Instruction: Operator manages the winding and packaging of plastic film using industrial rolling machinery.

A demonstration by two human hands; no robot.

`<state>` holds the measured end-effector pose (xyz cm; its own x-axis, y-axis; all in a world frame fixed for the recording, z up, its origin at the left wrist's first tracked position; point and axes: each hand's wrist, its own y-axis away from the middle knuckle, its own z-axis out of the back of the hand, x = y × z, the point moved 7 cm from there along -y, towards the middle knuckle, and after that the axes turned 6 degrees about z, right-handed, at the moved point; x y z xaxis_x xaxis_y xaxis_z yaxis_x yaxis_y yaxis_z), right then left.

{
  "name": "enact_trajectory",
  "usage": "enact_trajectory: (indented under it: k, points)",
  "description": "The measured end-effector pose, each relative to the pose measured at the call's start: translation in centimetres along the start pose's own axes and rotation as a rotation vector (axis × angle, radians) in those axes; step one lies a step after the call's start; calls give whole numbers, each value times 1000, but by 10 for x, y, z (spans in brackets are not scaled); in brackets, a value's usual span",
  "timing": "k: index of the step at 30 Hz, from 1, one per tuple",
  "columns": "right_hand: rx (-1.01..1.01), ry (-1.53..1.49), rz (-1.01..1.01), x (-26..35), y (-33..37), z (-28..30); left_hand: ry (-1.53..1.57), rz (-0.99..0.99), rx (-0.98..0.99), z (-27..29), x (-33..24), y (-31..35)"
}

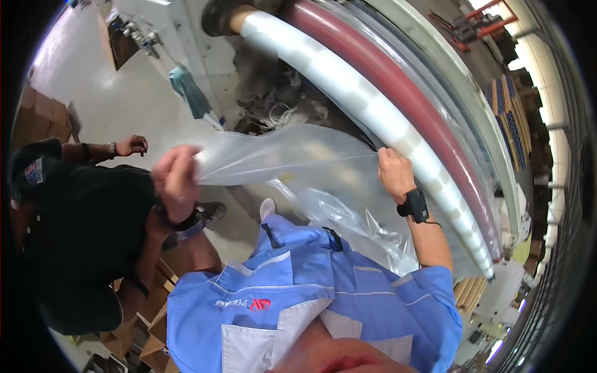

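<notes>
Film (267,155) spans left hand (177,177) to right hand (395,174), along the white roll's (348,84) near edge; fingers gripping it both ends. Even pull should limit creasing.

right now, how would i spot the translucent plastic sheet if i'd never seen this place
Find the long white roll with grey patches, lying beside a glossy dark-red roll. Left of it, the translucent, colourless plastic sheet spans from the bare left hand to the bare right hand of the person in blue. Unlike the rolls, it is spread out between two hands.
</notes>
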<state>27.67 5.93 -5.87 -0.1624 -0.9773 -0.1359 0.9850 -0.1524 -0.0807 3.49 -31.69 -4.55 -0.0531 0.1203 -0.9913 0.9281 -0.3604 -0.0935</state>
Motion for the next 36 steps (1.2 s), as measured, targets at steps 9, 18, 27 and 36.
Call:
enact_trajectory:
  k: [9,18,27,36]
  points:
    - [-30,150,-50,-60,137,-8,264,-141,-243,98,-19,164]
    - [-40,122,-24,-126,250,-11,-268,-192,-916,179,-50,380]
    - [106,221,-161,-186,359,-22,-720,50,-871,138,-52,382]
    - [-42,138,-24,-197,351,-29,-1237,-484,-351,-211,9,242]
